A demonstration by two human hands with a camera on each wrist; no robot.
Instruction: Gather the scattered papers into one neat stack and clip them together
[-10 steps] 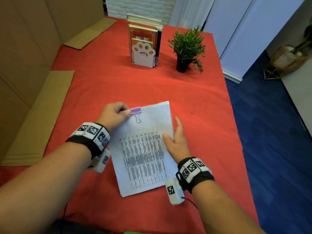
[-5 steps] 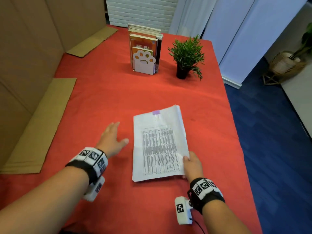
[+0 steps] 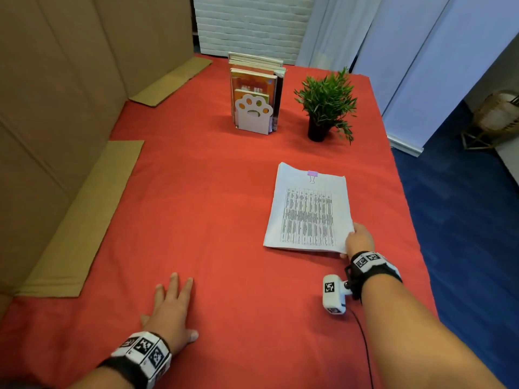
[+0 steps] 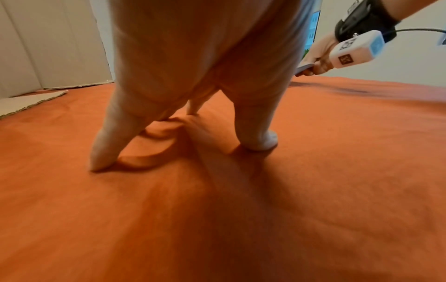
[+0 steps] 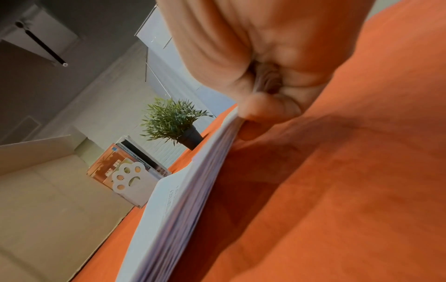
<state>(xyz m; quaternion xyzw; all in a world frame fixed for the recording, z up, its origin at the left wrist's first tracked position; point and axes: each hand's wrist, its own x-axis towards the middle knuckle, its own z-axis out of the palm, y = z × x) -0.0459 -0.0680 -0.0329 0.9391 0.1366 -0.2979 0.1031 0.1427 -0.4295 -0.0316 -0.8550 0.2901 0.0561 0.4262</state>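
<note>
A stack of printed papers (image 3: 308,211) lies on the red tablecloth at the right, held together at its far edge by a purple binder clip (image 3: 312,173). My right hand (image 3: 358,241) pinches the stack's near right corner; in the right wrist view the thumb presses on top of the paper stack (image 5: 183,206) and that corner is lifted off the cloth. My left hand (image 3: 174,301) rests flat on the cloth at the near left, fingers spread and holding nothing. In the left wrist view its fingertips (image 4: 101,162) touch the cloth.
A paw-shaped bookend with books (image 3: 254,108) and a potted plant (image 3: 327,103) stand at the far end of the table (image 3: 196,192). Cardboard sheets (image 3: 84,214) lie along the left side against a cardboard wall. The table's right edge drops to blue floor.
My left hand let go of the clip and drew back to the near left. My right hand shifted from pressing the page to gripping the corner, and moved the stack to the right.
</note>
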